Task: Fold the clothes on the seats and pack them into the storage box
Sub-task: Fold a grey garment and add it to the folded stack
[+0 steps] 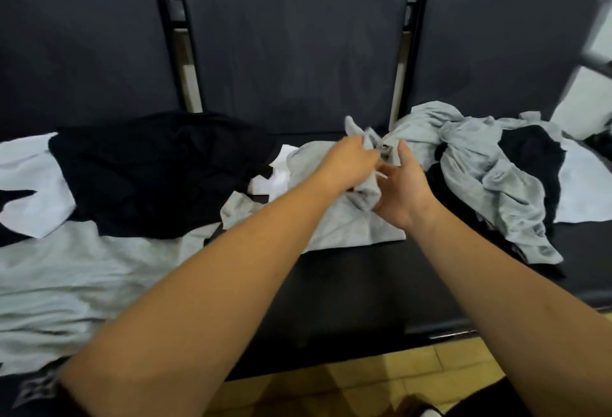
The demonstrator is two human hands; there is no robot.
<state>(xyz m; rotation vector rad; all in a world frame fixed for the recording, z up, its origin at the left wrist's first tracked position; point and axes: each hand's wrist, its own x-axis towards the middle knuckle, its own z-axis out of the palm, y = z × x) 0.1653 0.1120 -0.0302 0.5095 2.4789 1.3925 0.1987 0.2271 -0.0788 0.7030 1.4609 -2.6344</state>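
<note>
Garment [346, 221] in grip of left hand [351, 165]

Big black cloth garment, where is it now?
Head view, left side: the big black cloth garment lies spread on the dark padded seats, beside a white cloth and behind a light grey garment.

On the bench [347, 284], overlapping clothes [99, 184] cover the left end out to the front edge. The middle garment [347, 224] lies on the centre seat, before the backrests [291, 35]. A heap [480, 168] sits at the right end, touching the middle garment.
</note>
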